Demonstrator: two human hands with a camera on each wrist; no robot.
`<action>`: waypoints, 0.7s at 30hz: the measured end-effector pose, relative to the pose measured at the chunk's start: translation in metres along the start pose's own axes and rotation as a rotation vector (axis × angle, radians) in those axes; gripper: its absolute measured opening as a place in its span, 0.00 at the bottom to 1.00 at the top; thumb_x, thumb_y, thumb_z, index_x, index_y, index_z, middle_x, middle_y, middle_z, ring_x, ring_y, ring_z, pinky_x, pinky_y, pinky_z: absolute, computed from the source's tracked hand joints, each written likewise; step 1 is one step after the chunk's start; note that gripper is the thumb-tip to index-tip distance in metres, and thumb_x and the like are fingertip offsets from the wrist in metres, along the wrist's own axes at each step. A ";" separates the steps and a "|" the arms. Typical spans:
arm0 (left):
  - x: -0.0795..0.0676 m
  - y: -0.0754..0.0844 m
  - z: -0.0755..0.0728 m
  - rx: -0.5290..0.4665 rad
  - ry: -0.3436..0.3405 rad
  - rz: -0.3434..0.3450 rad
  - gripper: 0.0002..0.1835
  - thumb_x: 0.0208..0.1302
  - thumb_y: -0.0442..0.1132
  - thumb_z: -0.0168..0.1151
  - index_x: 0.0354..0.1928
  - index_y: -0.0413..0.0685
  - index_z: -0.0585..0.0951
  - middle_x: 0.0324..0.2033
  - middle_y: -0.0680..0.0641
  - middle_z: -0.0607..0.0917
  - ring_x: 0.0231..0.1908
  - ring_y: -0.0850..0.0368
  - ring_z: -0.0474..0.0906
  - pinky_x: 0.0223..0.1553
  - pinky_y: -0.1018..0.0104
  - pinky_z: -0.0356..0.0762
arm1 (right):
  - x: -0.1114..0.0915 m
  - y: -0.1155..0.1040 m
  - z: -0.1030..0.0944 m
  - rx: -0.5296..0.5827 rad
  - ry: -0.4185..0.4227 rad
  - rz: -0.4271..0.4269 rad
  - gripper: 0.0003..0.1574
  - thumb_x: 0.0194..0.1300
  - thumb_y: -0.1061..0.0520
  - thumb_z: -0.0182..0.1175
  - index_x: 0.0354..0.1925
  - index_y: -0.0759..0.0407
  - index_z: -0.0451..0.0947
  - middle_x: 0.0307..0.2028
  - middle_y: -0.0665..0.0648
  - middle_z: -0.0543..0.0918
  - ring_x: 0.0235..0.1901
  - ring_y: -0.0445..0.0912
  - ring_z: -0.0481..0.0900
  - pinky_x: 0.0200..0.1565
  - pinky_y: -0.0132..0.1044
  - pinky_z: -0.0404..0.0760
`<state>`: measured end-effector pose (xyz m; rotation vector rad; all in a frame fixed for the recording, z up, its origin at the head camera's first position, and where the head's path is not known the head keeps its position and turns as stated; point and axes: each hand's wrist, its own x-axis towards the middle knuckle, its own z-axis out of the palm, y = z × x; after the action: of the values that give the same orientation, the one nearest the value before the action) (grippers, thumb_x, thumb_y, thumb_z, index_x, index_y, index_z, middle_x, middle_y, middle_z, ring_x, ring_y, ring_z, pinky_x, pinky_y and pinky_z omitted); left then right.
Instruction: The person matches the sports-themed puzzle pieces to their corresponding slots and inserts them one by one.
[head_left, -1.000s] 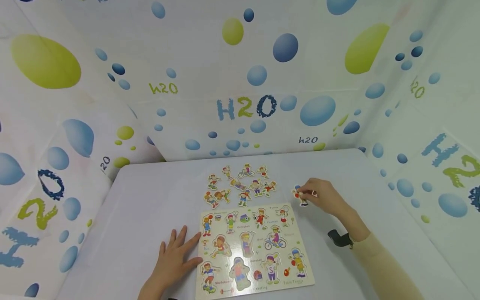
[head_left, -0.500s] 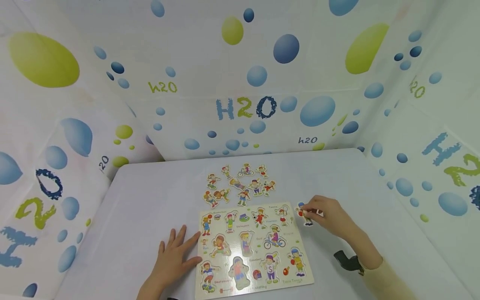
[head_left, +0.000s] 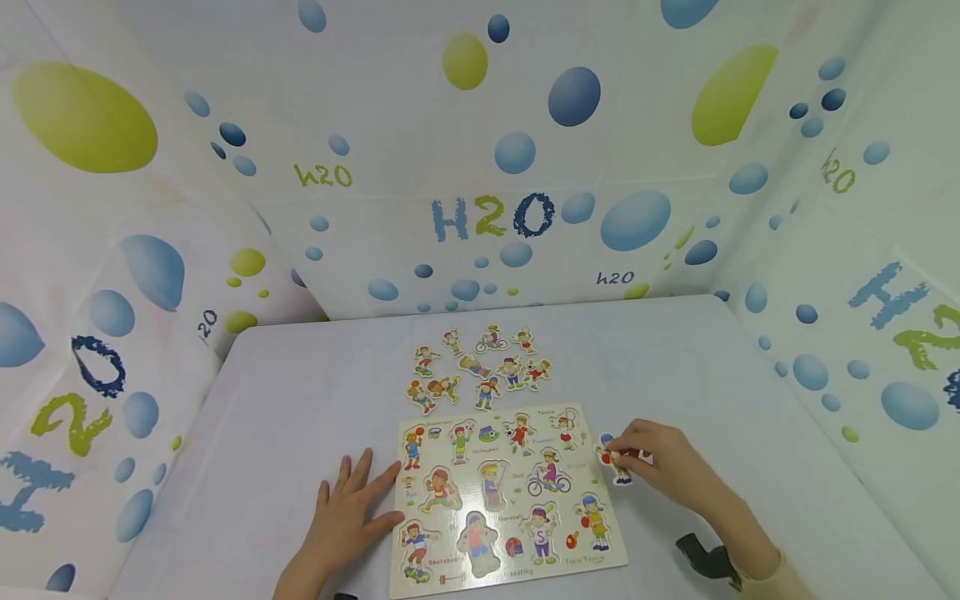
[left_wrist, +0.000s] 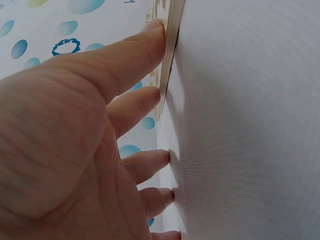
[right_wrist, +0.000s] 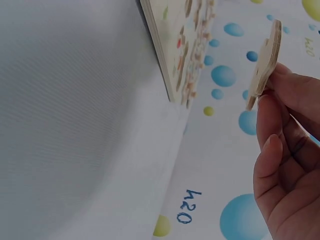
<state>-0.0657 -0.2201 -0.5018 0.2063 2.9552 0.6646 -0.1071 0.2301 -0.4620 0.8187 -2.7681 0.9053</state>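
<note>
My right hand pinches a flat wooden puzzle piece between thumb and fingers. The piece is shaped like a child in a blue cap with a red paddle. In the right wrist view the puzzle piece shows its plain edge, held above the table. Just left of it lies the puzzle board, printed with children playing sports in cut-out recesses. A matching blue-capped figure is at the board's lower right. My left hand rests spread on the table, its thumb and index fingertip touching the board's left edge.
Several loose puzzle pieces lie in a cluster on the white table, just beyond the board's far edge. Behind and to both sides stand white curtains printed with blue and green drops. A black strap hangs by my right wrist.
My right hand has brought the puzzle piece toward me, from beyond the board's far right corner to beside its right edge. The left hand and board have stayed put.
</note>
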 end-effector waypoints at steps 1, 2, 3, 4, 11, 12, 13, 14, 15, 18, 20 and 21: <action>0.000 0.000 0.000 -0.003 -0.002 -0.003 0.38 0.52 0.61 0.69 0.66 0.57 0.75 0.71 0.31 0.61 0.70 0.21 0.47 0.61 0.18 0.44 | -0.002 -0.001 0.001 0.006 -0.008 0.006 0.11 0.55 0.63 0.71 0.39 0.52 0.87 0.31 0.39 0.80 0.28 0.29 0.70 0.29 0.26 0.76; 0.000 0.000 0.000 -0.003 -0.003 -0.004 0.38 0.52 0.60 0.69 0.66 0.56 0.75 0.71 0.31 0.61 0.70 0.21 0.47 0.61 0.18 0.44 | -0.005 -0.002 0.002 0.015 -0.017 0.009 0.11 0.55 0.63 0.71 0.39 0.52 0.87 0.31 0.39 0.80 0.28 0.29 0.70 0.29 0.26 0.76; 0.000 0.000 0.000 -0.003 -0.003 -0.007 0.38 0.52 0.60 0.69 0.65 0.56 0.75 0.71 0.31 0.61 0.70 0.22 0.47 0.61 0.18 0.43 | -0.007 -0.004 0.003 0.021 -0.024 0.011 0.11 0.56 0.63 0.70 0.39 0.53 0.87 0.31 0.39 0.80 0.28 0.29 0.70 0.29 0.26 0.76; 0.000 0.000 0.000 -0.003 -0.004 -0.010 0.38 0.52 0.59 0.69 0.66 0.56 0.74 0.71 0.31 0.60 0.70 0.22 0.46 0.61 0.19 0.43 | -0.009 -0.005 0.004 0.032 -0.031 0.015 0.11 0.56 0.63 0.70 0.39 0.53 0.87 0.31 0.39 0.80 0.28 0.29 0.70 0.29 0.25 0.76; -0.001 0.000 0.000 -0.006 -0.008 -0.016 0.38 0.52 0.58 0.70 0.66 0.55 0.74 0.72 0.31 0.60 0.71 0.22 0.46 0.61 0.19 0.42 | -0.020 -0.015 0.011 0.068 -0.058 0.035 0.10 0.58 0.62 0.69 0.40 0.52 0.87 0.32 0.39 0.80 0.29 0.28 0.70 0.28 0.25 0.74; -0.001 0.001 0.000 -0.009 -0.010 -0.016 0.38 0.52 0.58 0.70 0.66 0.55 0.74 0.72 0.31 0.60 0.71 0.22 0.46 0.61 0.19 0.42 | -0.022 -0.016 0.012 0.073 -0.061 0.037 0.10 0.58 0.62 0.69 0.40 0.52 0.87 0.32 0.39 0.80 0.28 0.28 0.69 0.28 0.25 0.74; -0.001 0.001 0.000 -0.013 -0.012 -0.017 0.38 0.52 0.58 0.69 0.66 0.55 0.74 0.72 0.31 0.60 0.71 0.22 0.46 0.61 0.19 0.42 | -0.023 -0.017 0.014 0.077 -0.067 0.039 0.10 0.58 0.61 0.69 0.40 0.53 0.87 0.32 0.39 0.80 0.28 0.28 0.69 0.28 0.24 0.74; -0.001 0.001 0.000 -0.017 -0.015 -0.019 0.38 0.53 0.58 0.69 0.66 0.55 0.74 0.72 0.31 0.60 0.71 0.23 0.45 0.62 0.19 0.41 | -0.024 -0.018 0.015 0.084 -0.073 0.041 0.10 0.58 0.61 0.69 0.40 0.53 0.87 0.32 0.39 0.80 0.28 0.28 0.69 0.28 0.24 0.74; -0.001 0.001 0.000 -0.018 -0.019 -0.021 0.38 0.53 0.58 0.69 0.66 0.55 0.74 0.72 0.32 0.59 0.71 0.23 0.45 0.62 0.19 0.41 | -0.025 -0.019 0.016 0.087 -0.077 0.039 0.10 0.59 0.61 0.69 0.40 0.53 0.87 0.32 0.39 0.80 0.28 0.28 0.69 0.28 0.24 0.74; 0.000 0.001 -0.001 -0.022 -0.027 -0.026 0.38 0.53 0.59 0.69 0.66 0.56 0.74 0.72 0.32 0.59 0.71 0.23 0.44 0.62 0.19 0.40 | -0.029 -0.021 0.019 0.103 -0.087 0.037 0.09 0.58 0.61 0.69 0.40 0.53 0.87 0.32 0.40 0.81 0.28 0.27 0.69 0.27 0.24 0.75; 0.000 0.002 -0.002 -0.016 -0.026 -0.023 0.38 0.53 0.60 0.69 0.66 0.56 0.74 0.72 0.32 0.59 0.71 0.22 0.45 0.62 0.19 0.41 | -0.030 -0.023 0.021 0.119 -0.089 0.025 0.09 0.58 0.62 0.69 0.40 0.55 0.87 0.32 0.41 0.81 0.28 0.27 0.69 0.27 0.24 0.75; 0.000 0.002 -0.002 -0.015 -0.030 -0.025 0.38 0.53 0.60 0.69 0.66 0.57 0.74 0.72 0.32 0.59 0.71 0.23 0.44 0.62 0.19 0.41 | -0.031 -0.023 0.022 0.125 -0.090 0.020 0.10 0.57 0.62 0.69 0.39 0.55 0.87 0.31 0.41 0.81 0.28 0.27 0.69 0.27 0.24 0.75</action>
<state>-0.0660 -0.2193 -0.4991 0.1765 2.9189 0.6738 -0.0671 0.2159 -0.4763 0.8729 -2.8238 1.0811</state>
